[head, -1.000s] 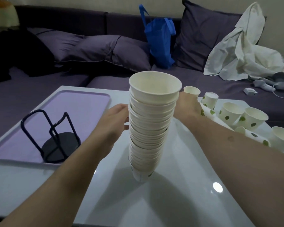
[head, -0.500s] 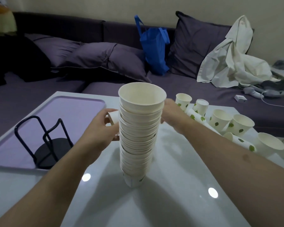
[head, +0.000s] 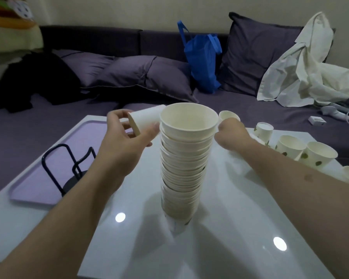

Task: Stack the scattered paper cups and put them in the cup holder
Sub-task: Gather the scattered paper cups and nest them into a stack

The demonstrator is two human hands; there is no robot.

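Note:
A tall stack of white paper cups [head: 182,170] stands upright in the middle of the white table [head: 220,228]. My left hand [head: 127,137] holds a single paper cup [head: 144,120] on its side, level with the stack's rim and just left of it. My right hand [head: 231,133] reaches behind the stack on the right, its fingers closed around another cup [head: 228,115]. Several loose cups with green spots [head: 304,152] stand and lie at the right. The black wire cup holder [head: 69,168] stands on a purple tray at the left.
The purple tray [head: 38,190] lies along the table's left edge. Behind the table runs a dark sofa with cushions [head: 145,77], a blue bag [head: 204,61] and a white cloth [head: 306,73]. A small white box [head: 317,120] lies on the sofa at the right.
My left hand has picked up a cup and raised it to the stack's rim. My right hand has closed on a cup behind the stack. The view has tilted down slightly.

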